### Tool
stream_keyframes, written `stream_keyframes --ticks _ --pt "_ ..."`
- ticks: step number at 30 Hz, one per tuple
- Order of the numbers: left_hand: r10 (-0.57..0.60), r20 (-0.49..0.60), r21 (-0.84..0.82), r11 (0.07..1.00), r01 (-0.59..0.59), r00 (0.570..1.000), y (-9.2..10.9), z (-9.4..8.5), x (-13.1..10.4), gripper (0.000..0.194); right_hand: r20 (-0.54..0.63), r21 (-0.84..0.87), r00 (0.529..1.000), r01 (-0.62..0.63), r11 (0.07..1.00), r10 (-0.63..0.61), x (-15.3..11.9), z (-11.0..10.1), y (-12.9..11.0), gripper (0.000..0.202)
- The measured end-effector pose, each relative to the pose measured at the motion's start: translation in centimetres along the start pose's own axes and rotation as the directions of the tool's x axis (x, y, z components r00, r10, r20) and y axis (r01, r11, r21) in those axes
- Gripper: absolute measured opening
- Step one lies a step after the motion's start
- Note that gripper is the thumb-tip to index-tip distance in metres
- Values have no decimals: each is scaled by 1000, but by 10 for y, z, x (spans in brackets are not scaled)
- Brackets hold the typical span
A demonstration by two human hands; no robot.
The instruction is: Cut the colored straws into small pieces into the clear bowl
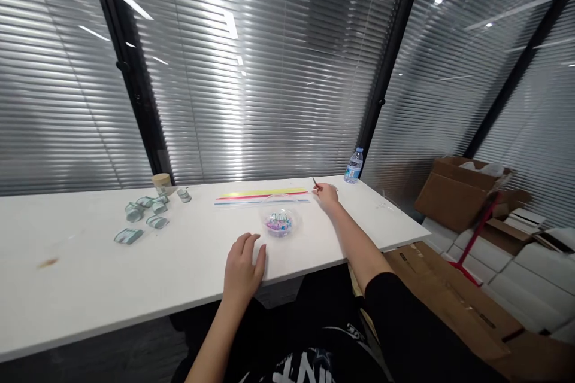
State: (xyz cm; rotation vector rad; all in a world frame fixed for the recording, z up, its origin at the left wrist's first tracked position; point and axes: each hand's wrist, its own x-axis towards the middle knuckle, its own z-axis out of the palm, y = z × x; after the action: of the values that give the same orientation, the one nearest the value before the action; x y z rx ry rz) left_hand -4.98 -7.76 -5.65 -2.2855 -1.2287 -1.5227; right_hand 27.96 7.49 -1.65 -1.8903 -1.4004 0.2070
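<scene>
My left hand [243, 266] lies palm down at the table's front edge with its fingers spread, holding nothing. Just beyond it stands a clear round plastic tub [294, 228] with small purple, pink and blue pieces [279, 225] and a green-marked item in it. Farther off to the right, my right hand [326, 194] has its fingers closed on a slim dark object [316, 184], too small to name. Left of that hand, long thin strips lie side by side: a yellow strip [251, 194], a red strip [263, 196] and a blue strip [227, 203].
At the table's left are several small clear packets with green print [133, 212] and a tan-lidded cup [162, 182]. A water bottle [354, 166] stands at the back right corner. Cardboard boxes [456, 191] sit beyond the white table's [179, 281] right end. Blinds line the glass behind.
</scene>
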Motion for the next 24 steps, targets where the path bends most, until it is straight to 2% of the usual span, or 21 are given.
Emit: stream_keyframes --ticks 3,6,9,12,14,19,24 --pt "8 11 15 1000 -8 1000 -10 -8 -13 30 41 -149 999 27 989 -22 14 8 -9 23" --pt "42 25 -19 999 -42 999 -15 -10 -15 29 93 -285 995 64 956 -39 24 14 -15 21" --pt "-68 20 -66 995 70 997 -16 -10 -9 23 156 -396 986 118 911 -60 31 18 -17 24" --pt "-203 23 -103 973 204 979 -14 -10 -4 20 230 -482 969 190 856 -85 35 22 -20 27" --pt "-238 22 -112 964 239 971 -14 -10 -3 19 279 -527 955 239 816 -100 38 23 -24 27" --pt "-206 7 -47 977 206 978 -10 -8 -4 23 364 -606 924 331 724 -118 40 24 -35 27" --pt "-164 -8 22 986 164 986 -8 -7 -6 24 396 -633 910 371 679 -128 40 23 -39 28"
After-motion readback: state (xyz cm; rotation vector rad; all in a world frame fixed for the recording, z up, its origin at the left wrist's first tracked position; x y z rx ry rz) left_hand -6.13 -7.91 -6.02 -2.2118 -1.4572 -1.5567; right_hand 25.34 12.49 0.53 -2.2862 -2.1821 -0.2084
